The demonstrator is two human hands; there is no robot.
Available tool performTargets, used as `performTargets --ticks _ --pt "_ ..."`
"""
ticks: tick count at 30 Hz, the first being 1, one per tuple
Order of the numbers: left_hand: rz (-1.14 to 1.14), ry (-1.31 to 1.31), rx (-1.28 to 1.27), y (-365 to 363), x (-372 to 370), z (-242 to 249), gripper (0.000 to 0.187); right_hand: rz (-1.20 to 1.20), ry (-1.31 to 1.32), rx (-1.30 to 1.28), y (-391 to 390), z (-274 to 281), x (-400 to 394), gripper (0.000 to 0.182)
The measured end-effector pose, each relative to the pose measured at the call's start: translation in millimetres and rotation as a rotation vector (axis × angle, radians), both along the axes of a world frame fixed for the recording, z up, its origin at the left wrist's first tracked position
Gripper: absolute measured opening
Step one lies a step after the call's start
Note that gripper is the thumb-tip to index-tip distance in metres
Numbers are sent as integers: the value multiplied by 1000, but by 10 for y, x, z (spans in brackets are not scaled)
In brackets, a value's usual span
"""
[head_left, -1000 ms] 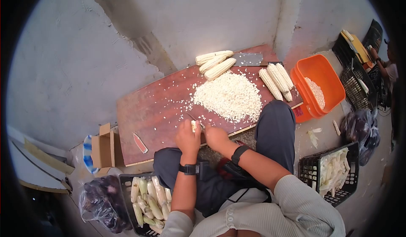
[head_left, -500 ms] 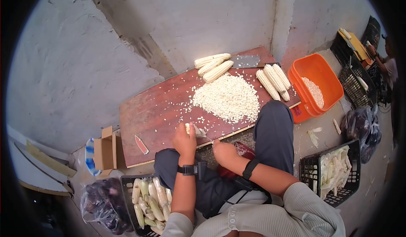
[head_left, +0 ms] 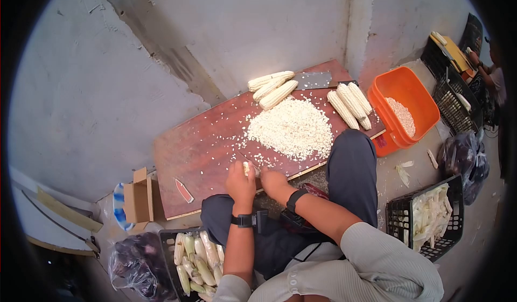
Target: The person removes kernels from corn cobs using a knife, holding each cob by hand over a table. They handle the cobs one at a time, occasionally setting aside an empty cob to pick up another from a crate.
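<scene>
At the front edge of the red board (head_left: 194,140), my left hand (head_left: 240,182) is closed round a corn cob (head_left: 247,169), of which only a small part shows. Close beside it on the right, my right hand (head_left: 274,183) is closed; a thin blade seems to extend from it past the cob, its handle hidden. A heap of loose white kernels (head_left: 292,128) lies beyond the hands. Whole cobs (head_left: 279,94) lie behind the heap, and several more cobs (head_left: 350,105) lie to its right.
A wide cleaver (head_left: 313,80) lies at the board's back. Right: orange bucket (head_left: 413,100) with kernels, black crate (head_left: 398,216) of husks, a co-worker (head_left: 493,75). Left: cardboard box (head_left: 137,200), crate of unshelled corn (head_left: 171,259), plastic bag (head_left: 137,264), small red-and-white piece (head_left: 184,190).
My right hand has moved left and up, close against my left hand and the cob. The blade now reaches past the cob. The whole view has shifted slightly.
</scene>
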State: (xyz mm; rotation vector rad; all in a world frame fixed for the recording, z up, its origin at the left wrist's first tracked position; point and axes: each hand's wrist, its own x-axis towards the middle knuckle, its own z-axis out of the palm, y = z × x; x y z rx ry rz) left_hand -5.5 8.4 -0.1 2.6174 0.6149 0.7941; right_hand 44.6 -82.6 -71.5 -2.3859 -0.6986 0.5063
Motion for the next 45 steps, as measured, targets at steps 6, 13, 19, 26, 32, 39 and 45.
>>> performTargets --ticks 6,13,19,26,32,39,45 --pt "202 -106 -95 234 -125 -97 31 -38 -181 159 -386 -73 75 22" --pt "210 -42 -175 135 -130 -2 34 -66 -229 200 -598 716 -82 20" --pt "143 -98 -146 142 -30 -71 33 81 -125 -19 -484 369 -441 20" --pt "29 4 -86 110 11 -35 34 98 -83 -68 -297 65 -150 14" --pt "121 -76 -193 150 -55 -66 32 63 -136 53 -176 -163 -59 24" --pt "70 -139 -149 151 -71 -115 29 -119 -84 171 -532 483 -108 25" --pt "49 -117 -112 89 -67 -39 28 16 -345 132 -487 731 -297 21"
